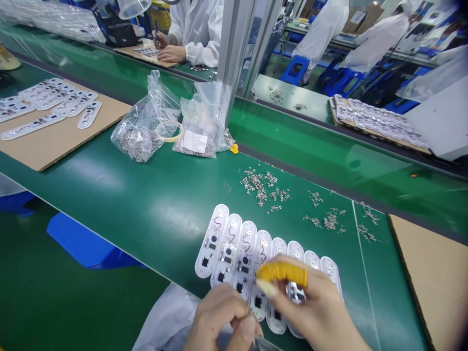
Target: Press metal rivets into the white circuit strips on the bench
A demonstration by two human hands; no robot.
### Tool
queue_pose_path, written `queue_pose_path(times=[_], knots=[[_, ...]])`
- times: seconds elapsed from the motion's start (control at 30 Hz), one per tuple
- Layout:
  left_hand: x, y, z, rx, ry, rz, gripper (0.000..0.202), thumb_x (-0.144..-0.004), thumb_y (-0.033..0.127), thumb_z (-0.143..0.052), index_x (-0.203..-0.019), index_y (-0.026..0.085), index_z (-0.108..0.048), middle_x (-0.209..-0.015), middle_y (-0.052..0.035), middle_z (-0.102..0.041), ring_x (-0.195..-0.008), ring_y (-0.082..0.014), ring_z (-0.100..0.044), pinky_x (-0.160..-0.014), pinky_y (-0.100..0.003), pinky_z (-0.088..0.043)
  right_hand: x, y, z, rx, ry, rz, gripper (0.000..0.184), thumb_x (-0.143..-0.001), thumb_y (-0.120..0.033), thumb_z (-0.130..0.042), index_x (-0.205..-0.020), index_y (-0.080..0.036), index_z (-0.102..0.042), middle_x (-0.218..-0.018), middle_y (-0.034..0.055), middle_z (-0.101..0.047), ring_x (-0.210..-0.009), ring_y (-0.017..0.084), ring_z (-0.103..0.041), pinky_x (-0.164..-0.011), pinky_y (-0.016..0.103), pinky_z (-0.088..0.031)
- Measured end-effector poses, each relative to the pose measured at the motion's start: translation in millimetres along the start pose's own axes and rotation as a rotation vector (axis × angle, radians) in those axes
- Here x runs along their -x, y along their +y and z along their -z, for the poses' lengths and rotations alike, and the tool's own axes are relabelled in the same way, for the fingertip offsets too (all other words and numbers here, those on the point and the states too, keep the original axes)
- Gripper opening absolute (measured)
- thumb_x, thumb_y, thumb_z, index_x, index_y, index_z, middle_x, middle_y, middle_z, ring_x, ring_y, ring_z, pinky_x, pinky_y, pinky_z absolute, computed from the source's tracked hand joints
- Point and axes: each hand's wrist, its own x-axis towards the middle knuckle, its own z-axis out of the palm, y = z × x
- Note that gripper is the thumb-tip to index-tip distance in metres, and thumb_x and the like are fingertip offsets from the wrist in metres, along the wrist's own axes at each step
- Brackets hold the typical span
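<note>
Round-ended white plastic casings, bearing dark chips and curling wires, are lying in a row on a glossy green tabletop; left hand and right hand, with yellow finger cot, are bending close, their grip unclear.

Place: a factory workshop where small electronics are put together
Green table: white casings, several showing circuit parts, rowed near the near edge
Metal bits: piled loose and in clear bags, toward the far edge
Co-workers: in white coats, at other benches, with blue stools
</note>
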Motion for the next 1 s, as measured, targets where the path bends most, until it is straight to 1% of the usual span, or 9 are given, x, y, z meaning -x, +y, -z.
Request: queue_pose_path(times=[0.1, 0.23, 0.33, 0.5, 0.63, 0.73, 0.83, 0.93, 1.0], knots=[[-10, 6, 4.8, -0.111, 0.070, -0.034, 0.039, -0.097, 0.037, -0.039, -0.067, 0.020, -0.058, -0.059, -0.0008, -0.060, -0.055, -0.0118, -0.054, -0.051, -0.022, -0.041, -12, 11, -1, 0.124, 0.053, 0.000, 0.017, -0.084, -0.026, -0.057, -0.070, -0.020, -0.065, -0.061, 0.0004, -0.061, -0.049, 0.012, -0.053, -0.045, 0.024, -0.046], [-17, 8, 12.0, 0.031, 0.027, 0.219, 0.047, -0.096, 0.045, -0.038, -0.059, 0.019, -0.052, -0.058, -0.0007, -0.055, -0.054, -0.0118, -0.052, -0.051, -0.023, -0.039, -15, 9, 0, 0.071, 0.121, -0.013, 0.010, -0.081, -0.023, -0.061, -0.072, -0.022, -0.065, -0.064, -0.0007, -0.062, -0.052, 0.012, -0.054, -0.049, 0.022, -0.048], [-16, 6, 14.8, 0.147, -0.010, 0.321, 0.046, -0.092, 0.053, -0.043, -0.061, 0.021, -0.054, -0.062, -0.0008, -0.056, -0.061, -0.0137, -0.053, -0.061, -0.027, -0.043, -12, -4, 1, -0.121, 0.036, -0.033, 0.010, -0.080, -0.028, -0.066, -0.073, -0.022, -0.067, -0.066, 0.0003, -0.063, -0.054, 0.012, -0.057, -0.049, 0.021, -0.049], [-16, 8, 16.4, 0.560, -0.313, 0.503, 0.049, -0.079, 0.067, -0.055, -0.069, 0.020, -0.057, -0.061, 0.0011, -0.054, -0.053, -0.0093, -0.045, -0.056, -0.024, -0.038, -5, -17, 2, -0.302, -0.207, -0.129, 0.026, -0.082, -0.042, -0.067, -0.067, -0.021, -0.071, -0.064, 0.0029, -0.064, -0.055, 0.013, -0.060, -0.050, 0.021, -0.050], [-19, 8, 17.2, 0.716, -0.407, 0.643, 0.055, -0.066, 0.071, -0.066, -0.065, 0.017, -0.057, -0.057, 0.0043, -0.046, -0.049, -0.0049, -0.034, -0.048, -0.019, -0.026, 6, -16, 5, -0.327, -0.265, -0.203, 0.022, -0.080, -0.043, -0.068, -0.072, -0.023, -0.072, -0.067, 0.0032, -0.066, -0.057, 0.014, -0.063, -0.051, 0.020, -0.052], [-17, 7, 15.0, 0.762, -0.523, 0.673, 0.055, -0.067, 0.070, -0.066, -0.061, 0.016, -0.057, -0.052, 0.0065, -0.038, -0.045, -0.0032, -0.028, -0.044, -0.018, -0.021, 11, -14, 9, -0.306, -0.295, -0.185, 0.021, -0.084, -0.040, -0.064, -0.074, -0.022, -0.070, -0.068, 0.0036, -0.066, -0.058, 0.015, -0.064, -0.051, 0.020, -0.052], [-11, 6, 12.5, 0.631, -0.423, 0.536, 0.046, -0.081, 0.064, -0.056, -0.074, 0.019, -0.067, -0.057, 0.0023, -0.054, -0.046, -0.0052, -0.039, -0.045, -0.017, -0.031, 4, -8, 11, -0.181, -0.232, -0.096, 0.026, -0.087, -0.039, -0.061, -0.069, -0.021, -0.068, -0.065, 0.0030, -0.066, -0.056, 0.014, -0.063, -0.050, 0.021, -0.052], [-10, 4, 14.5, 0.137, -0.242, 0.083, 0.031, -0.095, 0.041, -0.047, -0.091, 0.022, -0.070, -0.075, -0.0029, -0.070, -0.067, -0.0139, -0.062, -0.064, -0.026, -0.051, -8, 9, 9, 0.098, -0.010, -0.015, 0.028, -0.088, -0.037, -0.056, -0.070, -0.021, -0.068, -0.060, 0.0017, -0.064, -0.049, 0.013, -0.057, -0.045, 0.023, -0.049], [-11, 0, 18.1, -0.302, -0.122, -0.223, 0.021, -0.094, 0.028, -0.050, -0.098, 0.020, -0.069, -0.090, -0.0029, -0.073, -0.088, -0.0183, -0.065, -0.079, -0.033, -0.054, -14, 24, 4, 0.286, 0.056, 0.025, 0.027, -0.089, -0.032, -0.051, -0.073, -0.019, -0.067, -0.062, 0.0023, -0.063, -0.048, 0.013, -0.056, -0.044, 0.024, -0.047]])
